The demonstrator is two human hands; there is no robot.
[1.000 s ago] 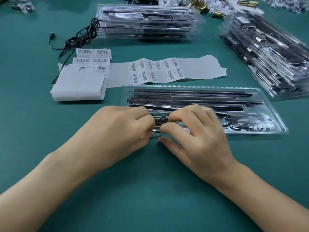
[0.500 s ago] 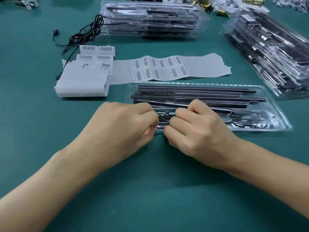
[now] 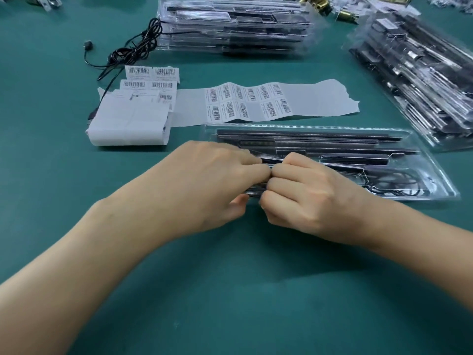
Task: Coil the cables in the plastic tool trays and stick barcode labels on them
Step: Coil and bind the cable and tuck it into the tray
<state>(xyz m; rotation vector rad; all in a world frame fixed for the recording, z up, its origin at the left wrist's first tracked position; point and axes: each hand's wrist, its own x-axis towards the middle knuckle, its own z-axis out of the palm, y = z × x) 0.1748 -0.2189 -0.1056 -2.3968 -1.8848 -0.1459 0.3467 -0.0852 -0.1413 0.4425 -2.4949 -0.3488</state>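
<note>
Head view: clear tray [image 3: 435, 162], looped black cable [image 3: 399, 183] inside

The tray [image 3: 432, 160] is clear glossy plastic. The label sheet [image 3: 320, 98] is matt paper, the table [image 3: 230, 290] smooth and matt

The tray [image 3: 432, 162] lies mid-table, with the cable [image 3: 394, 180] in its near compartment. Just behind it runs the label strip [image 3: 307, 98], with the far stack [image 3: 235, 24] beyond and the right stack [image 3: 422, 73] off right.

Forearms reach in from the bench's [image 3: 230, 298] near edge; left hand [image 3: 212, 180] and right hand [image 3: 307, 198] meet knuckle to knuckle, curled fingers pinching the cable [image 3: 254, 192].
</note>
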